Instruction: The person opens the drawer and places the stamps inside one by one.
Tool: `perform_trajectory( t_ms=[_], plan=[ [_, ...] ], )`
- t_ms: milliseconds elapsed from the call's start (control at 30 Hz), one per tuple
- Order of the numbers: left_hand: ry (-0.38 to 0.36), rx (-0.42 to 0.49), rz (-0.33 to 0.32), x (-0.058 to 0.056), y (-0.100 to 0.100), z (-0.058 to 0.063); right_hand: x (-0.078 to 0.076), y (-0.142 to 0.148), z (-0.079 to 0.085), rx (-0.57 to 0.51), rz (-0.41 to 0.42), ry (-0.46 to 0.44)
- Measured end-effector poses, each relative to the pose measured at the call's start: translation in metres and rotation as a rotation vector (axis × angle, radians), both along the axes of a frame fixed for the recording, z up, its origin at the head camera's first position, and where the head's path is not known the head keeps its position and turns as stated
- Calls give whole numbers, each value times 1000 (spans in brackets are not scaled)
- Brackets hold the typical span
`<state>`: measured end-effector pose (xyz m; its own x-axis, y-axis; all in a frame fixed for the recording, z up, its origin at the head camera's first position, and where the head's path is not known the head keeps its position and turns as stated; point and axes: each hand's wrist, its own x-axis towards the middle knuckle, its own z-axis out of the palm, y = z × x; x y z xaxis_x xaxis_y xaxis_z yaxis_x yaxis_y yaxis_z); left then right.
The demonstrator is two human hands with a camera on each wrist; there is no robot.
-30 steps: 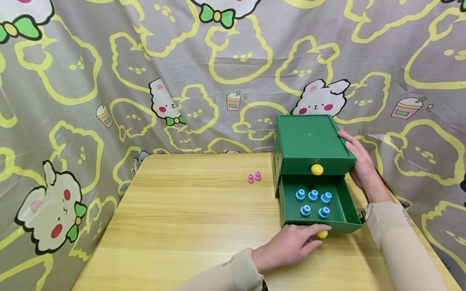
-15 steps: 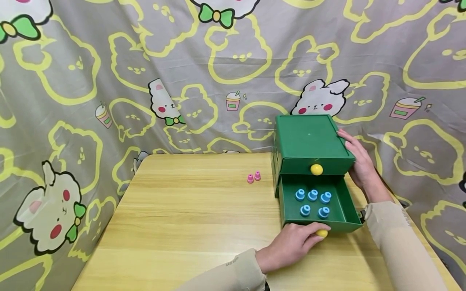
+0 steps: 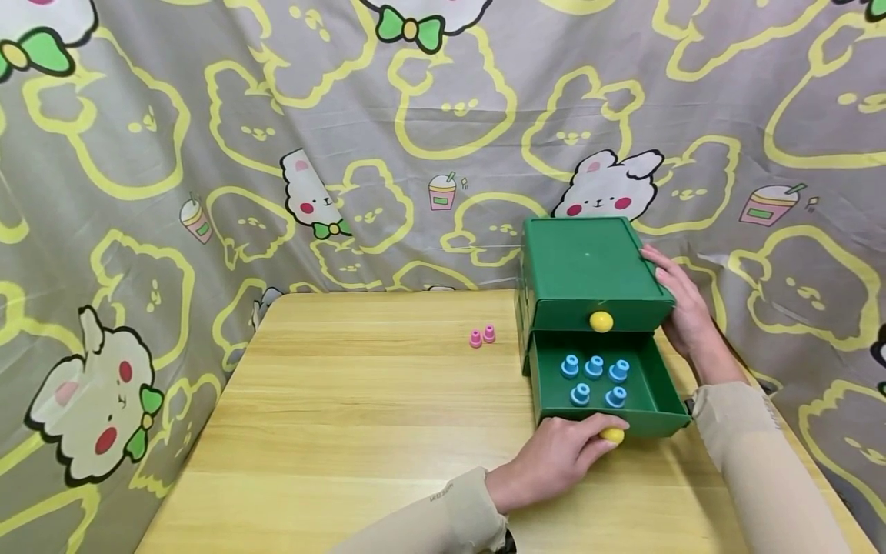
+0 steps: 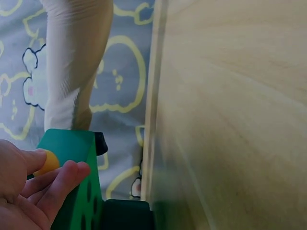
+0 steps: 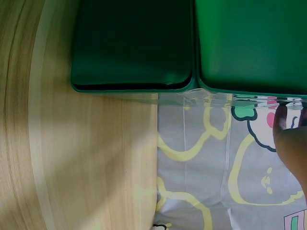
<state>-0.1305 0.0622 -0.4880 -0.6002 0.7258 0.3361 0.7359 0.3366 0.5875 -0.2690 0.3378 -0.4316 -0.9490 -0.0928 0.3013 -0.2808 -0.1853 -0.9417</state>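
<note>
A green two-drawer cabinet stands at the table's right, its lower drawer pulled partly out. My left hand pinches the yellow knob on that drawer's front; in the left wrist view, thumb and fingers lie around the knob. Several small blue stepped pieces with holes in their tops stand inside the drawer. My right hand rests with extended fingers against the cabinet's right side. Only part of this hand shows in the right wrist view.
Two small pink stepped pieces stand on the wooden table, left of the cabinet. The upper drawer, with its own yellow knob, is closed. A patterned grey curtain hangs behind the table.
My left hand has taken hold of the lower knob, its fingers closing round it. The drawer has slid slightly inward, carrying the blue pieces. My right hand stays in place.
</note>
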Motion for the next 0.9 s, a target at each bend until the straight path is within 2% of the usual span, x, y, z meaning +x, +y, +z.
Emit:
perform_trajectory(
  t_ms=[100,600,900],
  plan=[
    [-20,6,8,-3,1,0,0,0,0,6,-2,1],
    [26,35,33,-29,5,-3,0,1,-1,21,0,3],
    [-11,13,64,-45,9,-4,1,1,-1,35,-1,-5]
  ],
)
